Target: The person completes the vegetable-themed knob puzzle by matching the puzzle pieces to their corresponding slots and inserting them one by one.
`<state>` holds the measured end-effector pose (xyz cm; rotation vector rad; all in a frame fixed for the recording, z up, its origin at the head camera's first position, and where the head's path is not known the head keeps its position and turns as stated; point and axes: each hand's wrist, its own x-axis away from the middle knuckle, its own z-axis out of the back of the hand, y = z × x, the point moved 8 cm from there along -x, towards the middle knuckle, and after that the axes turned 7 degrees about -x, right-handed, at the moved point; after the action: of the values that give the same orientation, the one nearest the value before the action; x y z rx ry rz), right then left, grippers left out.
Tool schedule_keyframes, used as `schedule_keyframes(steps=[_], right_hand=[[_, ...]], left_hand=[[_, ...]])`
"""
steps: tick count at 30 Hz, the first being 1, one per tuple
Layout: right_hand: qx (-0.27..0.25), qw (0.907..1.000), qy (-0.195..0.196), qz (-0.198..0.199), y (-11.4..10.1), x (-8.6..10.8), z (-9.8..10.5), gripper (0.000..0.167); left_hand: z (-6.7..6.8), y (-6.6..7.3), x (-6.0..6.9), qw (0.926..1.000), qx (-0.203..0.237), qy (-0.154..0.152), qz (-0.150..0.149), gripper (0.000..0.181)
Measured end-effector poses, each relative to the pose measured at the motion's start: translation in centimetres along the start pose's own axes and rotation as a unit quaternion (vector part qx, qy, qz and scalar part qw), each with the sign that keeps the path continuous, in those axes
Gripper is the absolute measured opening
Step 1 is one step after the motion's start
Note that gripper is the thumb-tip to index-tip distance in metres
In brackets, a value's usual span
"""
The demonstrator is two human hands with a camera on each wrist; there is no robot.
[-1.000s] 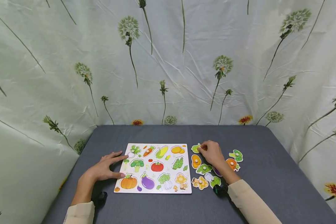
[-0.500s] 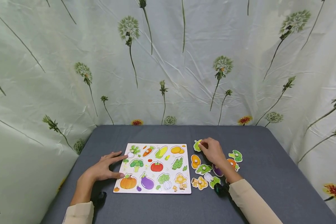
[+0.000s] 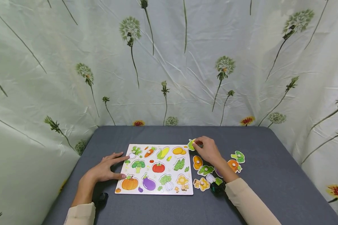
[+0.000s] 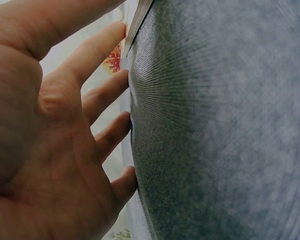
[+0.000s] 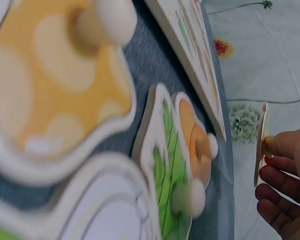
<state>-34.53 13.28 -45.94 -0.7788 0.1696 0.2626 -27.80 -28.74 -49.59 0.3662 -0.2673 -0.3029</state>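
Note:
A white puzzle board (image 3: pixel 169 185) with vegetable pictures lies on the dark cloth. The left hand (image 3: pixel 104 168) rests at its left edge, fingers spread, thumb and index finger touching the board. In the left wrist view the left hand (image 4: pixel 65 130) shows its palm, with the fingers extended. Above the board's upper right corner, the right hand (image 3: pixel 209 151) pinches a green and yellow piece (image 3: pixel 191 144). From the right wrist camera, that thin piece (image 5: pixel 261 145) stands nearly edge-on, raised, between the thumb and fingers of the right hand (image 5: pixel 290 175).
Right of the board lie several knobbed pieces: an orange oval one (image 3: pixel 197 162), a leafy green one (image 3: pixel 205 170), a mushroom one (image 3: pixel 204 184) and a broccoli one (image 3: pixel 238 157). A carrot piece (image 3: pixel 150 152) sits on the board. A patterned curtain (image 3: pixel 169 62) hangs behind the table.
The right hand has moved left, carrying the green and yellow piece from beside the other pieces to the board's upper right corner. The left hand has stayed in place.

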Motion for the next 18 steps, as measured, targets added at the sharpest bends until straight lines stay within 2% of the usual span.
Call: schedule_keyframes(steps=[13,18], right_hand=[[-0.019,0.9995,-0.007,0.026,-2.3,-0.8,-1.5,0.014],[-0.029,0.9992,-0.013,0.024,-3.3,-1.0,-2.4,0.013]], left_hand=[[-0.1,0.0,0.0,1.0,0.006,-0.001,0.005,0.087],[-0.2,-0.2,-0.1,1.0,0.005,-0.002,0.006,0.088]])
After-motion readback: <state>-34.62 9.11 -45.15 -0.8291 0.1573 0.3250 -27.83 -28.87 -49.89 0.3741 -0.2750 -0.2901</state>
